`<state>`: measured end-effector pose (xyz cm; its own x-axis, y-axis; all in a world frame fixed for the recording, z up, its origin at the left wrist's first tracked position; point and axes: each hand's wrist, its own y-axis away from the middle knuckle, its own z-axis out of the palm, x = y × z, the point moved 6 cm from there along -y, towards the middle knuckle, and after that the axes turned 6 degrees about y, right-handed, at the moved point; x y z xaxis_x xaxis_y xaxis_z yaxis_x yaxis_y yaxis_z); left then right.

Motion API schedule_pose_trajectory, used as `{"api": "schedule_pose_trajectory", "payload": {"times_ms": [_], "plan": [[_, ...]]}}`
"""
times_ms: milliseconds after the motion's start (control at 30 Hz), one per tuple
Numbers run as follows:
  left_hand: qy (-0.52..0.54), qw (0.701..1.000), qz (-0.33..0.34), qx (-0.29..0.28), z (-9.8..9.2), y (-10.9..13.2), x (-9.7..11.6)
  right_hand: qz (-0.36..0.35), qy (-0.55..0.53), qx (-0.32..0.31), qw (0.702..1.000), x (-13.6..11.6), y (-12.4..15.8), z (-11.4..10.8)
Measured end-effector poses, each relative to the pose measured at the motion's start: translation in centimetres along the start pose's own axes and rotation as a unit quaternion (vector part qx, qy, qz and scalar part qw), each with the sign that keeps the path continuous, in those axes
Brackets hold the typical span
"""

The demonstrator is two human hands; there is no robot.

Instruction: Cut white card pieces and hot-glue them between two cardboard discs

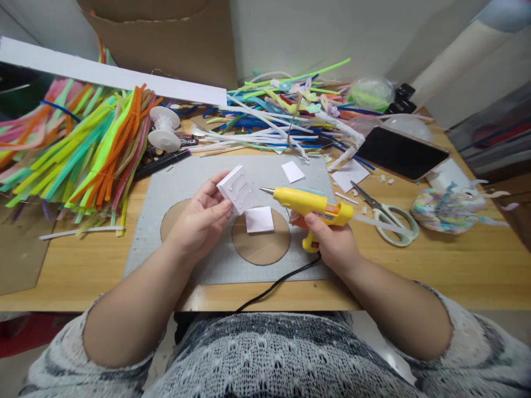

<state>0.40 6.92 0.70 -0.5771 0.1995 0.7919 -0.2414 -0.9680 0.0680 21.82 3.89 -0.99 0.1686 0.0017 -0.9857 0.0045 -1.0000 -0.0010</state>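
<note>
My left hand (202,218) holds a small white foam block (238,189) tilted up, with lines of clear glue on its top face. My right hand (334,240) grips a yellow hot glue gun (309,203) by the handle. Its metal nozzle points left, a little short of the block. A black cord (274,284) runs from the gun toward my body. Below the block, a white square piece (259,219) lies on a brown cardboard circle (261,243) on the grey mat (182,182).
Piles of coloured pipe cleaners (83,149) fill the left and back of the wooden desk. Scissors (385,213) lie right of the gun, with a black tablet (398,152), a white thread spool (164,130), more white squares (292,171) and a fuzzy pastel bundle (443,210).
</note>
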Motion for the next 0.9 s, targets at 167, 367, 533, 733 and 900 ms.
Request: {"api": "schedule_pose_trajectory", "payload": {"times_ms": [167, 367, 533, 733, 900], "plan": [[0.020, 1.000, -0.011, -0.001, 0.0, 0.0, -0.2, -0.013, -0.044, -0.110, 0.993, 0.2, 0.6, 1.3], [0.021, 1.000, -0.018, -0.001, 0.3, 0.2, -0.3, 0.001, -0.034, -0.118, 0.992, 0.5, 0.5, 1.7], [0.024, 0.999, -0.024, 0.011, 0.2, 0.2, -0.5, -0.010, -0.015, -0.109, 0.994, 0.0, 0.4, 1.7], [0.018, 1.000, -0.018, -0.006, 0.2, 0.2, -0.3, -0.019, 0.001, -0.063, 0.998, -0.6, 0.1, 1.3], [0.017, 1.000, -0.016, -0.004, 0.3, 0.3, -0.1, -0.004, 0.021, -0.022, 1.000, -0.4, -0.2, 0.7]]}}
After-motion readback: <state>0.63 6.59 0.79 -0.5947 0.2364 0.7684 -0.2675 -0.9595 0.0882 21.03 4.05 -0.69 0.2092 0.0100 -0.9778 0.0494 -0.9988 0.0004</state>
